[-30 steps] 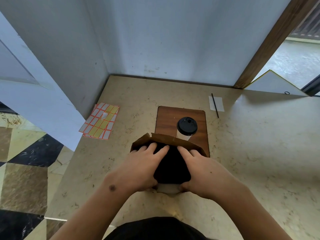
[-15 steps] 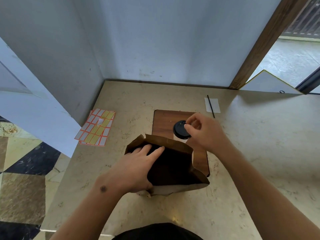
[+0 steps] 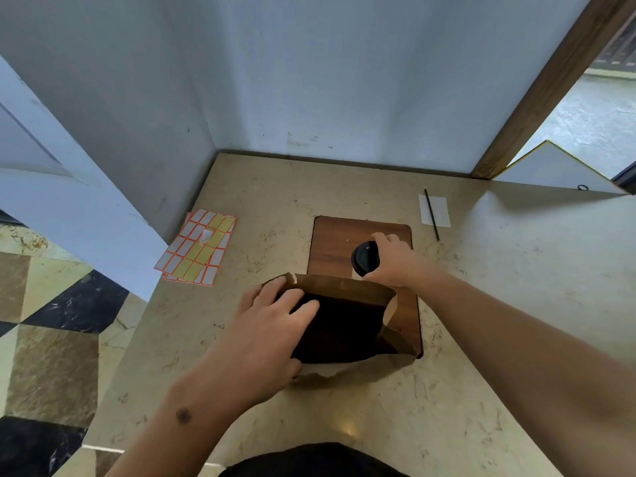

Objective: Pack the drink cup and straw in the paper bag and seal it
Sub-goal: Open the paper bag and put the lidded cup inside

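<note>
A brown paper bag (image 3: 344, 289) stands open-mouthed on the beige counter in the middle of the head view. My left hand (image 3: 272, 325) holds its near left rim, fingers reaching into the dark opening. Just behind the bag, the drink cup with a black lid (image 3: 364, 258) sits on a brown wooden board (image 3: 339, 242). My right hand (image 3: 395, 261) is wrapped around the cup from the right side, and the cup's body is mostly hidden. A thin black straw (image 3: 432, 215) lies on a white paper slip further back right.
A sheet of orange-edged yellow and white stickers (image 3: 198, 251) lies at the counter's left edge. Grey walls close the back and left. A wooden door frame (image 3: 547, 87) rises at the right. The counter drops off to a tiled floor (image 3: 51, 356) on the left.
My right hand left the bag's opening, reached back to the cup and closed around it. My left hand stayed on the bag, whose mouth now gapes wider.
</note>
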